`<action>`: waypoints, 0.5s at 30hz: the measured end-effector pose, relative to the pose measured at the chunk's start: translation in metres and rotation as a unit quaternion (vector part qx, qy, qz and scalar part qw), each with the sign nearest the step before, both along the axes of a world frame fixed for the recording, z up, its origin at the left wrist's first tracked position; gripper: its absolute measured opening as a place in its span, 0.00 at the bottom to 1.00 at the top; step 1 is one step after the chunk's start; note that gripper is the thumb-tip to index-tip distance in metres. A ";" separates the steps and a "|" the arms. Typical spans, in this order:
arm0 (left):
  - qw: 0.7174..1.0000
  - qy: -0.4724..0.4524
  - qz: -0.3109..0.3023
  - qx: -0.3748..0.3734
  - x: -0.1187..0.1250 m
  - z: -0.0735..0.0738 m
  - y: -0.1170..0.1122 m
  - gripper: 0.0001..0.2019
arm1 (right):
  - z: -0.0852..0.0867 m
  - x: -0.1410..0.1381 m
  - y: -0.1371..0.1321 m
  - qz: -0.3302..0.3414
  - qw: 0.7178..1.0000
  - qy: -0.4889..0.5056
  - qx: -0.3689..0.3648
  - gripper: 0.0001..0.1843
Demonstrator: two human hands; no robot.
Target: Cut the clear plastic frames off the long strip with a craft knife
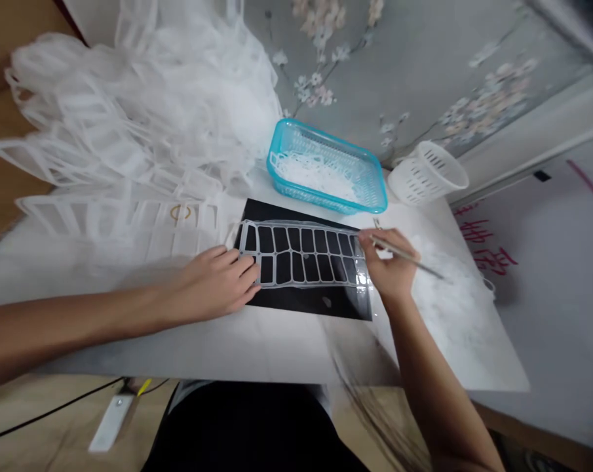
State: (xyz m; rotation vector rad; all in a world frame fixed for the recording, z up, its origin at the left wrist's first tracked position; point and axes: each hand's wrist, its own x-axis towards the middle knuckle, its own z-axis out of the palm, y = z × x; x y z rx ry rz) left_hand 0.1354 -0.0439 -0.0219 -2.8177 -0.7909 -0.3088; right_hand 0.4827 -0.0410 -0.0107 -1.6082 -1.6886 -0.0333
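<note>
A black board [291, 298] lies on the white table, and across it stretches a clear-and-white plastic grid strip [275, 259] with two rows of window-like cells. My left hand [222, 278] rests on the strip's left end, fingers laid out flat. At the right end, my right hand [389, 259] is closed around a slim metal stick-like tool [407, 254], which points out to the right. Its exact kind is unclear. The right thumb and fingertips are at the board's upper right corner; whether they also pinch the strip cannot be seen.
Similar white strips are heaped in a large pile [153, 98] at the back left. Behind the board stands a blue basket [382, 190] containing small white pieces [316, 174]. Right of it is a white perforated basket [424, 174]. Translucent scraps [443, 321] lie at the right.
</note>
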 end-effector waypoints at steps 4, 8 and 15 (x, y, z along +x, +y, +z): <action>0.998 0.022 0.007 -0.056 -0.005 0.004 0.006 0.11 | -0.025 0.042 -0.059 -0.061 0.990 0.078 -0.102 0.09; 0.984 0.010 -0.050 -0.169 -0.019 0.003 0.024 0.08 | -0.035 0.059 -0.072 -0.106 0.979 0.091 -0.148 0.09; 0.965 0.003 -0.076 -0.250 -0.031 0.014 0.029 0.08 | -0.032 0.049 -0.048 -0.142 0.975 -0.066 -0.159 0.13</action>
